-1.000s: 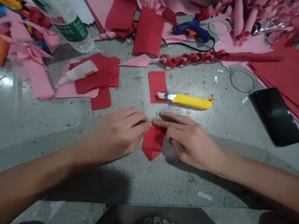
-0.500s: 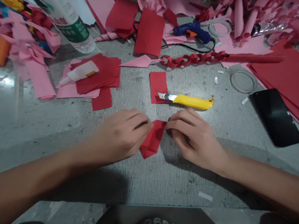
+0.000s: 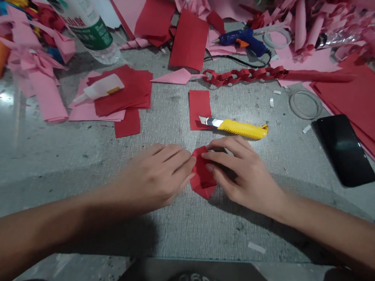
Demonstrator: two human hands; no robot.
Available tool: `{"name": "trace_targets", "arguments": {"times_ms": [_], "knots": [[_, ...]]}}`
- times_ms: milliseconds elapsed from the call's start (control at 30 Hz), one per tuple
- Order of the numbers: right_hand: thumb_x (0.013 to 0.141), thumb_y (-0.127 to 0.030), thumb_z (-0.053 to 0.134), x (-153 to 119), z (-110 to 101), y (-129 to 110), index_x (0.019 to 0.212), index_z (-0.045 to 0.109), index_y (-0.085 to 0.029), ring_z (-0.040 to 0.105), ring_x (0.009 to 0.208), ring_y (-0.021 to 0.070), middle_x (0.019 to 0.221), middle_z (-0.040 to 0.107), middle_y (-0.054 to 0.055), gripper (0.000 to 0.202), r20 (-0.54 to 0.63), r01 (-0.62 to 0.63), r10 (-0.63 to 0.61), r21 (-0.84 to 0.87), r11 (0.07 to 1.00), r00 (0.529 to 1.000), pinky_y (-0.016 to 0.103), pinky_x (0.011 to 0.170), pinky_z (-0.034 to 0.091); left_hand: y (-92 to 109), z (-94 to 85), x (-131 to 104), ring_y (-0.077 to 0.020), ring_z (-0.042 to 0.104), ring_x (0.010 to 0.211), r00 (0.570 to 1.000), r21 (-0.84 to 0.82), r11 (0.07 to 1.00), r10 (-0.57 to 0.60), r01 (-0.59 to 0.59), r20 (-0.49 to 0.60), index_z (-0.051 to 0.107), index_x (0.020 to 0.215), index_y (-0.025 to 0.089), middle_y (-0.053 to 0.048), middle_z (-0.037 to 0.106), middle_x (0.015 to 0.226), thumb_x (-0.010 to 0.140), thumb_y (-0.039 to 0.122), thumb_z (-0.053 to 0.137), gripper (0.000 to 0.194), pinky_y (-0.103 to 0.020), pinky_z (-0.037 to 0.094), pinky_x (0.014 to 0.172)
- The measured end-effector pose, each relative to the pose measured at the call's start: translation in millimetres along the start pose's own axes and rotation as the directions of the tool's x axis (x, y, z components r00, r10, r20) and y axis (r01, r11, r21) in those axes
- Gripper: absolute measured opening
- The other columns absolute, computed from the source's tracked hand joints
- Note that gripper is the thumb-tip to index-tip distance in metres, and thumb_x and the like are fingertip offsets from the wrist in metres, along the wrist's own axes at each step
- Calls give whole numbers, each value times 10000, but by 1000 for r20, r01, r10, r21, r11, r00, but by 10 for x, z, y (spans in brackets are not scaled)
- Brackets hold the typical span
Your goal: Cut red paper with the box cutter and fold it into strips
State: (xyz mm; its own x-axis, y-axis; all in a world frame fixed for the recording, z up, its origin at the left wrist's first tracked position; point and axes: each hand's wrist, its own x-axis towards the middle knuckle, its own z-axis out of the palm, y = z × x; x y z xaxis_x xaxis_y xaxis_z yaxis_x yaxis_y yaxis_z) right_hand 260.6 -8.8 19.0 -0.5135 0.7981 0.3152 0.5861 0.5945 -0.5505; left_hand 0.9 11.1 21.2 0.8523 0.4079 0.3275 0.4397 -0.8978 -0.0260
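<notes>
A small folded piece of red paper (image 3: 204,174) stands tilted between my hands near the front of the table, its lower end creased to a point. My left hand (image 3: 160,173) is closed, thumb and fingertips pinching the paper's left edge. From the other side, my right hand (image 3: 242,169) grips its right side with bent fingers. Just beyond the hands lies a yellow utility knife (image 3: 243,128), blade out to the left. The blade tip rests over a flat red paper rectangle (image 3: 198,106).
Red and pink sheets with a white glue tube (image 3: 104,85) lie left, near a plastic bottle (image 3: 88,31). A red paper chain (image 3: 242,75), blue glue gun (image 3: 242,39) and pink paper flowers sit behind. A black phone (image 3: 346,150) and tape ring (image 3: 305,102) are right.
The folded red paper has turned, its pointed lower end swinging to the right. My right fingers have moved left onto the paper, and my left hand has shifted slightly right.
</notes>
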Motion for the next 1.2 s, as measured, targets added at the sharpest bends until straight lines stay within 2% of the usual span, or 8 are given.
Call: {"name": "trace_targets", "arguments": {"times_ms": [133, 233, 567, 967, 1200], "knots": [[1044, -178, 626, 8, -1, -6, 1168, 778, -173, 698, 1126, 295, 1285, 752, 132, 196, 7, 1, -1, 17, 1000, 1000, 524, 1021, 553, -25, 10, -14, -296, 745, 1090, 1000, -2, 1000, 20, -20, 4, 762, 1186, 76, -137, 802, 1244, 1048, 202, 655, 216, -420, 595, 842], [1051, -167, 617, 16, -2, -7, 1174, 783, -147, 697, 1131, 293, 1286, 757, 139, 207, 17, 10, -11, 18, 1000, 1000, 517, 1028, 547, -35, 2, -14, -299, 737, 1157, 1000, -17, 1000, 21, -21, 11, 755, 1262, 85, -132, 795, 1311, 1058, 194, 633, 262, -431, 585, 911], [1023, -125, 596, 8, 2, 4, 1193, 780, -152, 695, 1162, 318, 1309, 763, 139, 251, 68, 7, -5, -27, 1000, 998, 538, 1025, 543, -44, -31, 2, -306, 748, 1185, 999, -70, 998, -7, 10, 37, 765, 1267, 105, -145, 791, 1323, 1077, 186, 591, 271, -448, 579, 925], [1026, -130, 608, 2, 16, 30, 1204, 772, -161, 699, 1173, 318, 1313, 772, 128, 244, 60, 24, -22, -39, 999, 998, 541, 1028, 548, -49, -17, -1, -321, 744, 1205, 999, -83, 997, -6, 9, 35, 760, 1250, 91, -160, 785, 1322, 1068, 187, 589, 268, -455, 620, 939], [1052, -163, 614, -12, 37, 26, 1231, 759, -133, 714, 1144, 317, 1286, 790, 131, 233, 32, 78, -75, -88, 993, 997, 533, 1011, 567, -25, -12, -6, -308, 779, 1127, 999, -61, 997, 52, -52, -1, 773, 1195, 59, -146, 826, 1241, 1034, 129, 592, 252, -432, 648, 902]]}}
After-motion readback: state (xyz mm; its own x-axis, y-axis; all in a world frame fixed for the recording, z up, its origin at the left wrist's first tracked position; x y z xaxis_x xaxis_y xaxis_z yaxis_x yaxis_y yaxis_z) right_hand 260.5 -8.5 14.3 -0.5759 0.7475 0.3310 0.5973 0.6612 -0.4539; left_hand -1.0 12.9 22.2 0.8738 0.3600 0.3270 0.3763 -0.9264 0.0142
